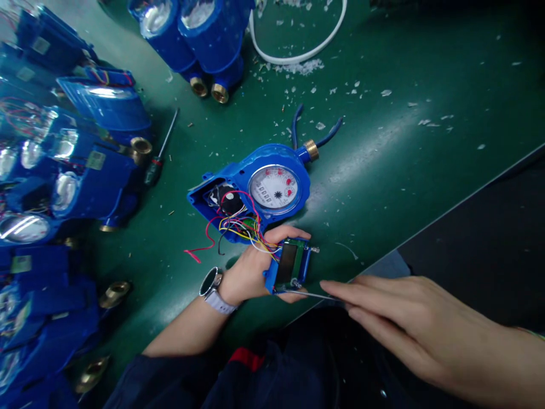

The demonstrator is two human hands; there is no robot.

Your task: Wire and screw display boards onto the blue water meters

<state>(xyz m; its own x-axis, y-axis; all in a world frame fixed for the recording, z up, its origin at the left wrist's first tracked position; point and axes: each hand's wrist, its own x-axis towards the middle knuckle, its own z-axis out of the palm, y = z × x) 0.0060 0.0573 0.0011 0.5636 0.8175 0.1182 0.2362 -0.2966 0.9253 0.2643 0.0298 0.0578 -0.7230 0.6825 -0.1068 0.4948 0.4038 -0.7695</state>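
Note:
My left hand (251, 267), a watch on its wrist, grips a small blue display module (290, 264) with a dark screen and a green circuit board. Coloured wires run from it into an open blue water meter (255, 193) lying on the green mat, its white dial facing up and a brass fitting at its upper right. My right hand (404, 321) holds a thin metal tool (313, 295) whose tip touches the module's lower edge.
Many blue water meters (63, 170) are piled along the left. Two more meters (191, 34) stand at the top. A screwdriver (159, 153) lies beside the pile. Blue-handled pliers (315, 133) sit behind the meter. A white cable (298, 54) and plastic chips litter the mat.

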